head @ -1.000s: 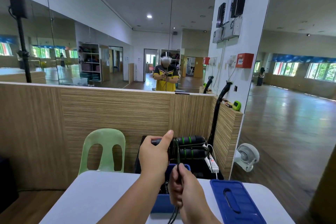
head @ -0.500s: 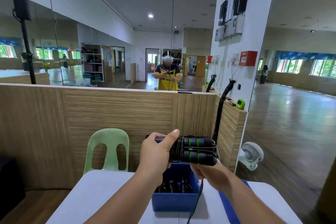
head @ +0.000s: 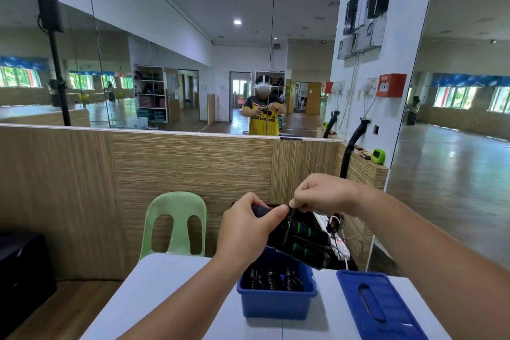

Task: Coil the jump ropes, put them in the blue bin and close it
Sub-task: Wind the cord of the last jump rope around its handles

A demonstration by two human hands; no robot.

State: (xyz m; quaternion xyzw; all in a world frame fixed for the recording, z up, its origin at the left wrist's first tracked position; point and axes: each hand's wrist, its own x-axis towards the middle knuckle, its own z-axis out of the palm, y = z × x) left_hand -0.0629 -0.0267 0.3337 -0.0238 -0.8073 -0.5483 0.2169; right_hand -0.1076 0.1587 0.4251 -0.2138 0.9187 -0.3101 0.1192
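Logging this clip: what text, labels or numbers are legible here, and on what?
"FIRE", seemingly, on the red wall box; its white label is too small to read.
Print on the yellow shirt in the mirror: blurred, unreadable.
The blue bin and blue lid: no text seen.

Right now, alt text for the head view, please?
A left hand grips a coiled jump rope above the open blue bin while the right hand pinches its top. Coiled ropes lie in the bin; the blue lid rests on the table beside it.
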